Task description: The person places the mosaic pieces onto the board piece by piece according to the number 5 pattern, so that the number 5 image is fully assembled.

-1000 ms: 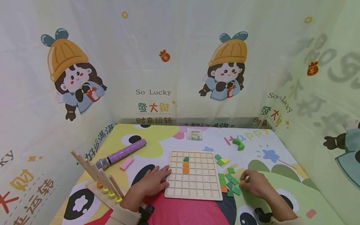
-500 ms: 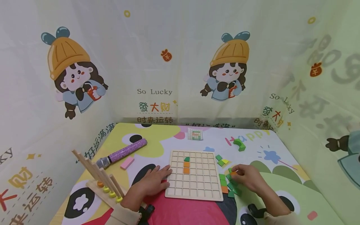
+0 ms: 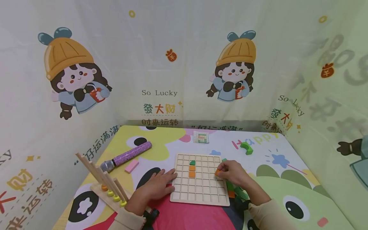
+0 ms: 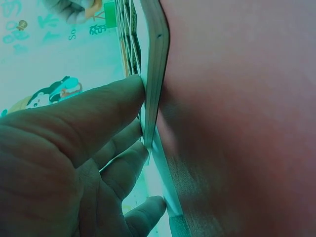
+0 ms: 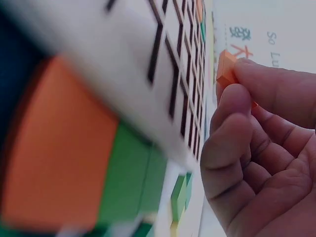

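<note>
A wooden grid board (image 3: 207, 193) lies flat on the table. In one of its columns sit a green piece (image 3: 192, 163) and two orange square tiles (image 3: 192, 174). My left hand (image 3: 159, 185) rests at the board's left edge with its fingers extended; in the left wrist view, thumb and fingertips touch the board's side (image 4: 157, 64). Thumb and fingers of my right hand (image 3: 234, 174) pinch an orange tile (image 5: 227, 68) over the board's right edge. Green tiles (image 3: 241, 193) and an orange tile (image 3: 231, 194) lie beside the board, partly hidden under the right hand and forearm.
A small card with a coloured grid pattern (image 3: 201, 137) lies behind the board. On the left are a purple glitter microphone (image 3: 132, 152), a pink block (image 3: 131, 166) and a wooden peg stand (image 3: 106, 199) with rings. A green arch block (image 3: 246, 148) sits at back right.
My right hand has moved left from the loose tiles to the board's right edge, carrying the orange tile. The left hand stays at the board's left edge.
</note>
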The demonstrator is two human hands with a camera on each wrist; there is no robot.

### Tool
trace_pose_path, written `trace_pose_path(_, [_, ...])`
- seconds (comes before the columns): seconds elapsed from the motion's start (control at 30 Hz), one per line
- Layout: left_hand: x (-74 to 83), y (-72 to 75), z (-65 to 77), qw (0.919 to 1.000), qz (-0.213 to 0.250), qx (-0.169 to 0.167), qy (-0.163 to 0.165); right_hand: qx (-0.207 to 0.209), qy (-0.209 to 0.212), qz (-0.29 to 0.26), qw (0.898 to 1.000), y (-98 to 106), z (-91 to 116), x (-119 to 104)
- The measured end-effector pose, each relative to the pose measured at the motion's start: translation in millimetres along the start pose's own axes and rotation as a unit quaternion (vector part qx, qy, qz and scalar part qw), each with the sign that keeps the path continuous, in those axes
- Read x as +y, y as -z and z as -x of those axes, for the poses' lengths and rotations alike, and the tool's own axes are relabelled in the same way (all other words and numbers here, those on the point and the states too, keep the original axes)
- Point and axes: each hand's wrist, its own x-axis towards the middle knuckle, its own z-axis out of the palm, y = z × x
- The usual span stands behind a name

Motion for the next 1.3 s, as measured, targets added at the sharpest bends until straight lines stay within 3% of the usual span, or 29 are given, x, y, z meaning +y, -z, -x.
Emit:
trace_pose_path(0.33, [-0.6, 1.2, -1.0, 1.0000, -0.005, 0.000, 0.002, -0.061, 0.053, 0.038, 0.996, -24, -30, -32])
trace_pose_path(0.57, [-1.9, -1.4, -0.4, 0.9999, -0.002, -0.006, 0.009, -0.083, 0.041, 0.054, 0.994, -41, -41, -43])
trace_pose_path(1.0, [-1.2, -1.0, 0.0, 1.0000, -0.001, -0.001, 0.003, -0.081, 0.060, 0.092, 0.991, -51, -44, -54])
trace_pose_path(1.3, [1.3, -0.2, -0.3, 1.0000, 0.003, 0.001, 0.004, -0.056, 0.076, 0.137, 0.986, -55, -38, -54])
